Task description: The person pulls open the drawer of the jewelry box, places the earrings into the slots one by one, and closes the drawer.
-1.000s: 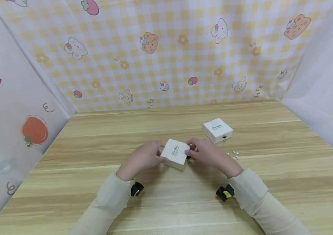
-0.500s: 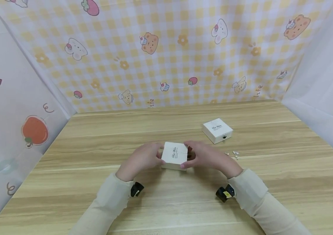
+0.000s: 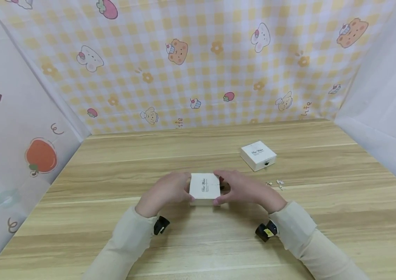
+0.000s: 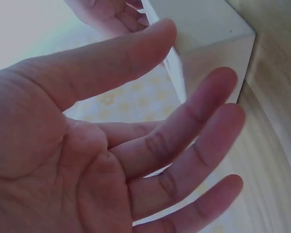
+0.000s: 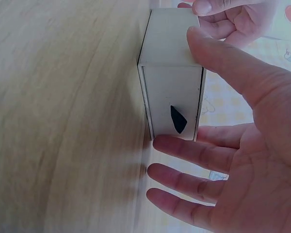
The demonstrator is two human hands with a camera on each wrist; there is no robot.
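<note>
A small white square box (image 3: 204,187) with "Best Wishes" lettering on top sits on the wooden table between the two hands. My left hand (image 3: 171,190) holds its left end, thumb at the near left corner and fingers round the far side. At the right end my right hand (image 3: 243,189) spans the box from near to far corner with thumb and index finger. In the right wrist view, a black pull tab (image 5: 179,120) shows on the box's right face, and the other fingers extend below it. The left wrist view shows the box's plain left face (image 4: 213,63) beside several fingertips.
A second white box (image 3: 258,155) with the same lettering and a black tab stands farther back to the right. Several tiny silvery pieces (image 3: 280,182) lie on the table (image 3: 198,249) in front of it. A checked cloth (image 3: 201,77) hangs behind.
The box has turned from a slant to square with the table edge and come slightly nearer and left. My right thumb has shifted from its top edge to the near corner.
</note>
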